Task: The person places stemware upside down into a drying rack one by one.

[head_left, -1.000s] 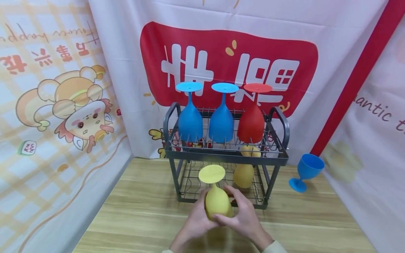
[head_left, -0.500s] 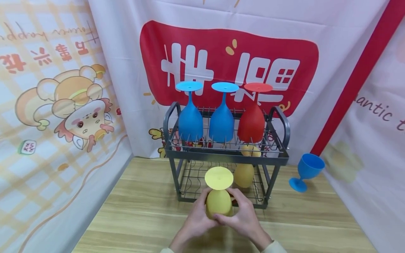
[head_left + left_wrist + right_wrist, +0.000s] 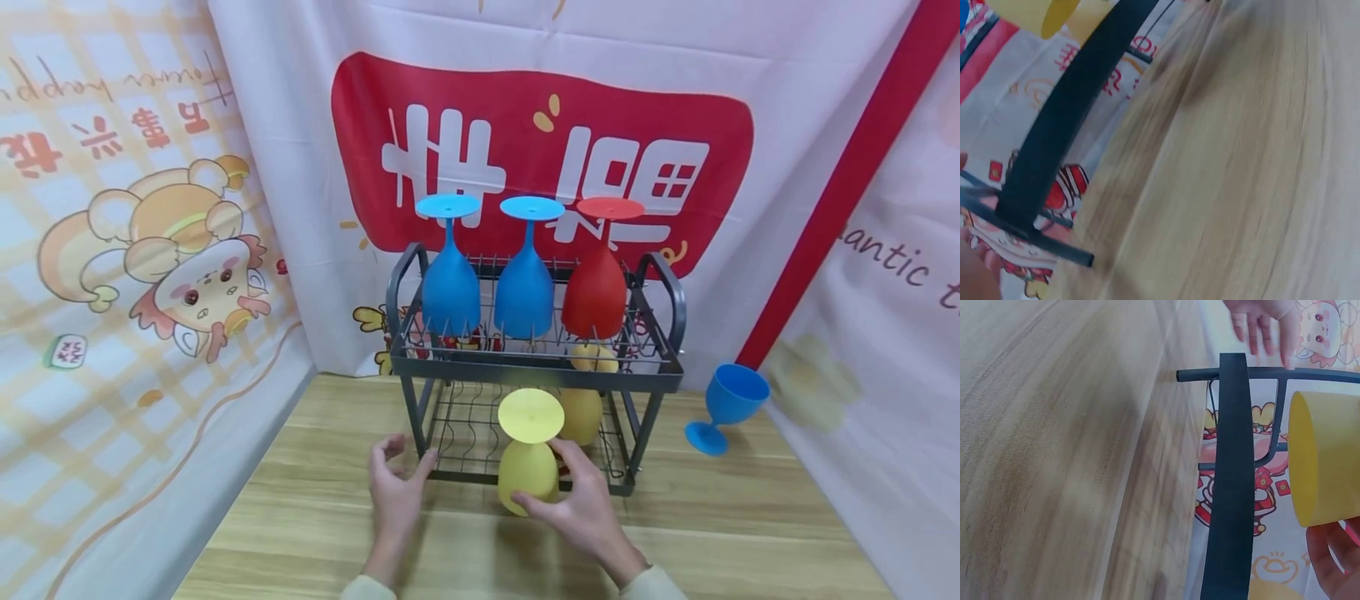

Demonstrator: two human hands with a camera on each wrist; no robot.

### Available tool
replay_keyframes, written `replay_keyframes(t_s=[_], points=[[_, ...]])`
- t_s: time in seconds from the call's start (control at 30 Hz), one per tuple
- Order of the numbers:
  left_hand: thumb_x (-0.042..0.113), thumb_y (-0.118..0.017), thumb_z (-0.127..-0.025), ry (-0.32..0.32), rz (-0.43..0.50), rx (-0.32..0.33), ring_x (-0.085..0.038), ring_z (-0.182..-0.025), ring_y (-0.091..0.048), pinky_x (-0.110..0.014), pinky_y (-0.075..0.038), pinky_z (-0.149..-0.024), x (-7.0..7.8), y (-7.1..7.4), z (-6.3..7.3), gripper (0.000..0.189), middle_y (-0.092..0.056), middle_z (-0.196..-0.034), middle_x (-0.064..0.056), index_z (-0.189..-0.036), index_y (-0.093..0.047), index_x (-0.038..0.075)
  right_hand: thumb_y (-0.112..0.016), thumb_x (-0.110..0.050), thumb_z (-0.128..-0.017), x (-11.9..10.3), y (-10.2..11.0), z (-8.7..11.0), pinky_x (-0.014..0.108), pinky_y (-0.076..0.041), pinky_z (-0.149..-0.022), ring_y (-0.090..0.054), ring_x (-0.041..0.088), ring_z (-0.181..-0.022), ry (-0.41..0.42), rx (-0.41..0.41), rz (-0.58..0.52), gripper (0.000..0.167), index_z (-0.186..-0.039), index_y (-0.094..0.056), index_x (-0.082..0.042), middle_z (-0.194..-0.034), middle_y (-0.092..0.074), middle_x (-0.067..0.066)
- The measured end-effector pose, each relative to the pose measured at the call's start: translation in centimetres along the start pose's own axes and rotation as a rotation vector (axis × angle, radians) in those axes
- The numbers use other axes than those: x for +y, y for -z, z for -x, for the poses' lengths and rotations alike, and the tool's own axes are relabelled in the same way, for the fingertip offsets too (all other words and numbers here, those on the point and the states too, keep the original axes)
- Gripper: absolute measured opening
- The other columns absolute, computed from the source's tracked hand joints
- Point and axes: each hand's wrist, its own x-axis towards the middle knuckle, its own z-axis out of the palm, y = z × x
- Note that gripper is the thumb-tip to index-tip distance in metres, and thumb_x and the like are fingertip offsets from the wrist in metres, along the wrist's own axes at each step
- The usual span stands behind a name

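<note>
My right hand [image 3: 581,504] grips a yellow goblet [image 3: 528,479], which is upside down with its round foot on top, in front of the rack's lower tier. The right wrist view shows the open rim of this goblet [image 3: 1316,459] and fingers [image 3: 1332,559] against its side. Near the lower left front corner of the black two-tier rack [image 3: 536,371], my left hand [image 3: 397,487] holds nothing, its fingers apart and bent. Whether its thumb touches the rack post is unclear. Only the edge of the left hand [image 3: 975,269] shows in the left wrist view.
Two blue goblets [image 3: 452,296] [image 3: 525,296] and a red goblet [image 3: 595,296] stand upside down on the top tier. Another yellow goblet [image 3: 581,417] sits inverted on the lower tier. A blue goblet [image 3: 735,396] stands upright on the wooden table [image 3: 322,533], right of the rack.
My left hand has let go of the yellow goblet and moved left to the rack's corner. The goblet, now in my right hand alone, has shifted slightly right.
</note>
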Motion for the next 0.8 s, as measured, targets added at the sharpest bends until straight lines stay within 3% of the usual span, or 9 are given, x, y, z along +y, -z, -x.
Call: replay_keyframes(t_s=[0.13,0.23,0.33,0.57,0.8], points=[[0.022,-0.072,-0.101,0.083,-0.037,-0.120,-0.040,-0.140,-0.052,-0.058,-0.047,-0.116,-1.5,0.1,-1.1,0.063,-0.053,-0.153,-0.020,-0.155,-0.043,0.005,-0.102,-0.033,-0.067,0.4,-0.7,-0.5,0.027,-0.061,-0.087,-0.068,0.015,-0.109,-0.093,-0.015,-0.005,0.085,-0.141,-0.062,-0.018,-0.130,-0.070,-0.004],[0.026,-0.063,-0.106,0.136,-0.067,-0.253,-0.048,-0.145,-0.051,-0.065,-0.045,-0.117,-2.0,0.0,-1.5,0.061,-0.047,-0.160,-0.026,-0.160,-0.040,0.008,-0.100,-0.036,-0.070,0.9,-1.1,-1.0,0.027,-0.061,-0.088,-0.068,0.016,-0.109,-0.150,-0.018,-0.018,0.086,-0.144,-0.060,-0.017,-0.131,-0.069,-0.001],[0.026,-0.058,-0.109,0.180,-0.047,-0.338,-0.051,-0.150,-0.044,-0.070,-0.038,-0.120,-2.2,0.0,-1.8,0.057,-0.043,-0.164,-0.027,-0.161,-0.041,0.010,-0.098,-0.041,-0.073,1.5,-1.6,-1.5,0.028,-0.060,-0.087,-0.069,0.019,-0.107,-0.216,-0.015,-0.041,0.091,-0.149,-0.056,-0.014,-0.131,-0.070,0.004],[0.021,-0.057,-0.108,0.259,0.046,-0.398,-0.048,-0.157,-0.034,-0.075,-0.022,-0.124,-2.1,0.4,-2.1,0.056,-0.040,-0.167,-0.023,-0.162,-0.041,0.016,-0.090,-0.052,-0.080,2.8,-2.6,-2.6,0.036,-0.061,-0.089,-0.068,0.025,-0.111,-0.351,-0.013,-0.081,0.099,-0.159,-0.045,-0.014,-0.137,-0.066,0.011],[0.023,-0.060,-0.107,0.275,0.061,-0.401,-0.050,-0.158,-0.029,-0.081,-0.018,-0.122,-2.3,0.5,-2.2,0.058,-0.040,-0.168,-0.021,-0.162,-0.042,0.017,-0.089,-0.051,-0.083,3.2,-3.6,-3.7,0.047,-0.062,-0.096,-0.066,0.031,-0.124,-0.376,0.014,-0.080,0.095,-0.157,-0.045,-0.013,-0.142,-0.063,0.013]])
